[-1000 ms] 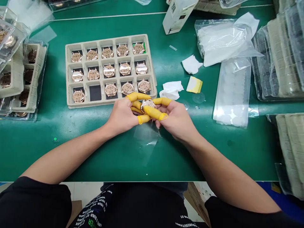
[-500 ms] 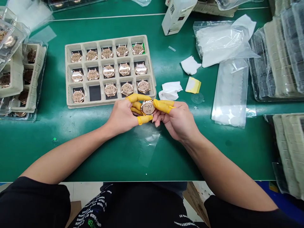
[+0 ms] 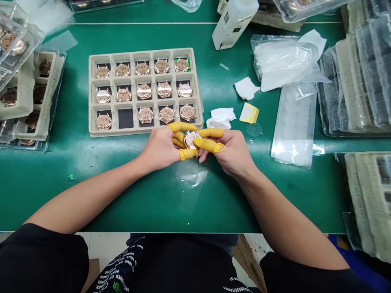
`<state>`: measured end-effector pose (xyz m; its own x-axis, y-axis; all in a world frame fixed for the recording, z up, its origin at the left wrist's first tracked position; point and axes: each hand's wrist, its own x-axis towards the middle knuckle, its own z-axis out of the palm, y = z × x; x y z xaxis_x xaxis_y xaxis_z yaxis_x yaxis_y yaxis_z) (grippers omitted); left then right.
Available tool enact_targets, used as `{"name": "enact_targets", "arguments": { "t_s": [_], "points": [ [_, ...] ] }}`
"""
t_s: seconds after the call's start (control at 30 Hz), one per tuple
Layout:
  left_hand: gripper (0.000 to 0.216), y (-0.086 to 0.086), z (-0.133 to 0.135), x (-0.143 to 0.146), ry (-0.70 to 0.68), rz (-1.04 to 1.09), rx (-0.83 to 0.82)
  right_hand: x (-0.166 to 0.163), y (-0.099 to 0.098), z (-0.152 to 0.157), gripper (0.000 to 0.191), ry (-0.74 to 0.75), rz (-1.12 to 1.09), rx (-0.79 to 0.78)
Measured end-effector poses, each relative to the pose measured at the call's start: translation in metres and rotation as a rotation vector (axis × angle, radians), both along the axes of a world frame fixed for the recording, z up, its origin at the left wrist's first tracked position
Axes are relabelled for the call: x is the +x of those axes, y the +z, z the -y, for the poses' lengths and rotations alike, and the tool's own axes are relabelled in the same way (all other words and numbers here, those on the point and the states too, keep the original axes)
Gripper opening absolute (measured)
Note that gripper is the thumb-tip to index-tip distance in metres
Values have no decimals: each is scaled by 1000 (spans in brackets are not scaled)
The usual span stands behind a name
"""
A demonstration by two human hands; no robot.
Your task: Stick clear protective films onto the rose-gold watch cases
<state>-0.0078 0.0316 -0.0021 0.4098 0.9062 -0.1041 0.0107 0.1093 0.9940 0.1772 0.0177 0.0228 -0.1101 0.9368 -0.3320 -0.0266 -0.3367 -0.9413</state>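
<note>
- A watch is held above a green counter, just in front of a beige tray; its engraved back is turned up, apparently so that it can be seen and touched.
- The left hand's grip is clamped on the watch: the edge is pinched between thumb and fingers, which seems to be why the back is not covered from that side.
- The right hand's grip is closed on the opposite side, the thumb laid over the back and the index finger set by the edge, probably for steadiness.
- Yellow cots are worn on both hands, presumably so that polished metal is not marked by bare skin.
- In the tray, other watches are set one to a pocket, backs up, likely against rubbing; a black pad is seen in the near row, second pocket from the left.
- White tissues and a yellow sponge-like block are placed near the right hand, seemingly for easy reach.
</note>
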Motion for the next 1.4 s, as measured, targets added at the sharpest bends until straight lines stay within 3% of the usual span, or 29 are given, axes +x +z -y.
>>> {"name": "enact_targets", "arguments": {
  "t_s": [0.33,0.57,0.87,1.1,1.4],
  "points": [
    [56,-7,2,3,12,18,3,-9,-6,4,39,-72,60,23],
    [55,-5,1,1,17,-38,37,-1,0,-1,39,11,2,-32],
    [57,-7,2,2,21,-35,30,-15,-2,3,35,-99,62,-9],
    [56,-3,1,0,14,-39,31,-3,-3,0,40,-2,13,-13],
    [59,-6,1,3,35,-7,2,-14,-3,2,38,-99,52,-9]
  ]
}}
